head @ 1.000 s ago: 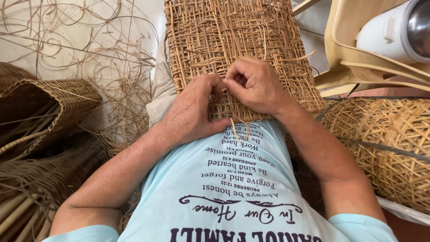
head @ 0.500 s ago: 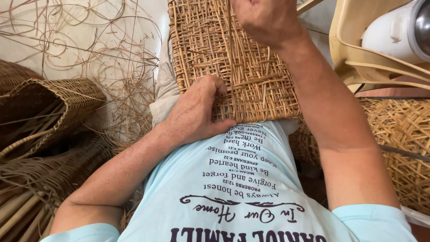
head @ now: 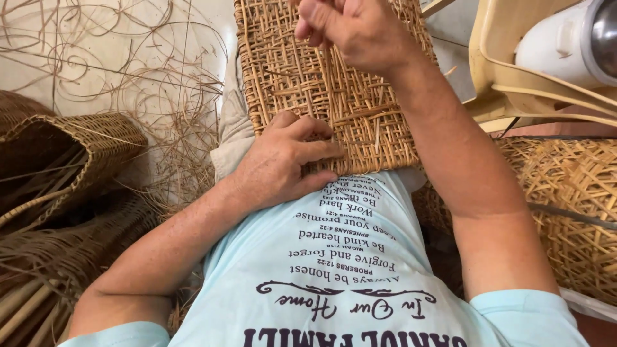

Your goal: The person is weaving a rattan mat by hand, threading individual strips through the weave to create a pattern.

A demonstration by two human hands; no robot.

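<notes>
A woven cane panel (head: 321, 77) lies on the person's lap, its near edge against the pale blue shirt (head: 334, 276). The left hand (head: 283, 160) rests flat on the panel's lower part — fingers spread and open, pressing the weave down. The right hand (head: 350, 29) is raised over the panel's upper part, closed in a pinch on a thin cane strand (head: 331, 96) that runs down into the weave. Loose cane strips (head: 116, 58) lie scattered on the floor to the left, beside a woven basket (head: 64, 154) — another basket (head: 572, 205) sits at right.
</notes>
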